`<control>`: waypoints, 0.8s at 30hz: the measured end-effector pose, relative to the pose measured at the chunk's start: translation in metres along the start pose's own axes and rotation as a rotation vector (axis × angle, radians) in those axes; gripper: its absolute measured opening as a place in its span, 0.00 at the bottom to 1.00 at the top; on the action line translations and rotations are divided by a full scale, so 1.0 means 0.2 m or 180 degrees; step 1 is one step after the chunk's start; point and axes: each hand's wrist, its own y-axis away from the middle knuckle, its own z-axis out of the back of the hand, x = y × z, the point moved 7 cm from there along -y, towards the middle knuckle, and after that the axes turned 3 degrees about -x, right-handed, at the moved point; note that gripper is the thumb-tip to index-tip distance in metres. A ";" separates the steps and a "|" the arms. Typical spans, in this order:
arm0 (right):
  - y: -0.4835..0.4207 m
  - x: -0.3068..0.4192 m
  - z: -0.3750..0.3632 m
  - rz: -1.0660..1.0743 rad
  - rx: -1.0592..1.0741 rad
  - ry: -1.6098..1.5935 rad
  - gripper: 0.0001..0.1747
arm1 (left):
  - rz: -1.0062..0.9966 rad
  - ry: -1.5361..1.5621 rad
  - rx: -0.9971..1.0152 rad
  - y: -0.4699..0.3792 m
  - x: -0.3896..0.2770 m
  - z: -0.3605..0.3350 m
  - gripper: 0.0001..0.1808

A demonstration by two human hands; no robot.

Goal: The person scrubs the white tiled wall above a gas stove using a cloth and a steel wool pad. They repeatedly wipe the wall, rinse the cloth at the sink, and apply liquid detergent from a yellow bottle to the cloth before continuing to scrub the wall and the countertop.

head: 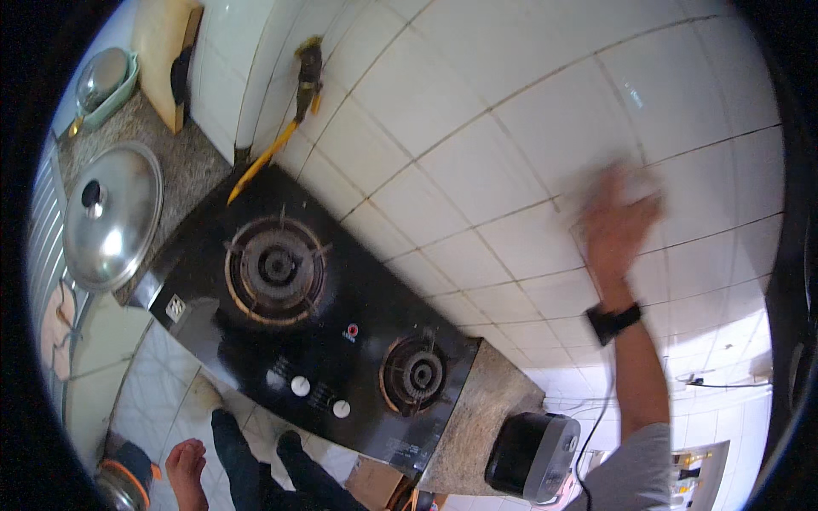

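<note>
My right hand [618, 223], with a black band [613, 322] on its wrist, is up against the white tiled wall [447, 172]. Motion blurs its fingers. A pale smear surrounds them, and I cannot tell if it is a cloth or only blur. Down at the lower left, my left hand [185, 466] hangs over the floor with its fingers curled in and nothing seen in them. Between the two hands lies a black glass gas hob [345, 281] with a larger burner [278, 267], a smaller burner [420, 375] and two white knobs [300, 385].
A yellow-handled brush [265, 160] leans at the wall corner behind the hob. Left of it are a domed steel lid [115, 217], a wooden board [165, 64] and a green basket [115, 102]. A black appliance [527, 457] stands to the right, near a hanging cable [594, 421].
</note>
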 end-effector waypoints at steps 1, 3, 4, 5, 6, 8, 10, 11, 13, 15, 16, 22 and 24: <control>-0.15 -0.11 0.09 -0.0122 -0.0903 -0.0184 0.41 | 0.0162 0.0157 -0.0184 0.04 0.07 -0.01 0.13; -0.43 -0.13 0.19 -0.0270 -0.1767 -0.0602 0.40 | 0.0144 0.0039 0.0115 0.11 0.16 -0.12 0.15; -0.55 0.00 0.17 -0.0253 -0.1383 -0.0714 0.39 | 0.0005 0.0097 0.0366 0.15 0.18 -0.18 0.15; -0.59 0.22 0.18 -0.0187 -0.1365 -0.0844 0.38 | 0.0185 0.0108 0.0384 0.18 0.23 -0.21 0.16; -0.62 0.48 0.14 0.0160 -0.0931 -0.1030 0.38 | 0.0156 0.0079 0.0456 0.21 0.25 -0.24 0.16; -0.44 1.09 0.17 0.1328 -0.1119 -0.1074 0.40 | 0.0288 -0.0173 0.0412 0.24 0.29 -0.24 0.18; -0.07 1.39 0.09 0.1938 -0.0498 -0.1570 0.37 | 0.0349 -0.0285 0.0307 0.26 0.31 -0.20 0.20; 0.12 1.44 0.02 0.2258 0.0167 -0.1885 0.37 | 0.0342 -0.0319 0.0163 0.26 0.31 -0.16 0.21; 0.39 1.35 -0.01 0.2796 0.0530 -0.1887 0.35 | 0.0181 0.0159 0.0104 0.26 0.28 -0.10 0.22; 0.36 1.18 -0.01 0.2503 0.1551 -0.2928 0.43 | 0.0301 0.0036 -0.0134 0.25 0.28 -0.01 0.24; 0.18 1.13 0.05 0.2308 0.0823 -0.2518 0.41 | 0.0299 0.0006 -0.0188 0.24 0.27 0.02 0.24; -0.96 1.29 0.33 0.0981 -0.1350 -0.1239 0.35 | 0.0147 -0.0147 -0.0123 0.18 0.24 0.05 0.22; -0.89 1.50 0.34 0.1286 -0.1484 -0.1566 0.35 | 0.0148 0.0005 -0.0155 0.16 0.24 0.06 0.22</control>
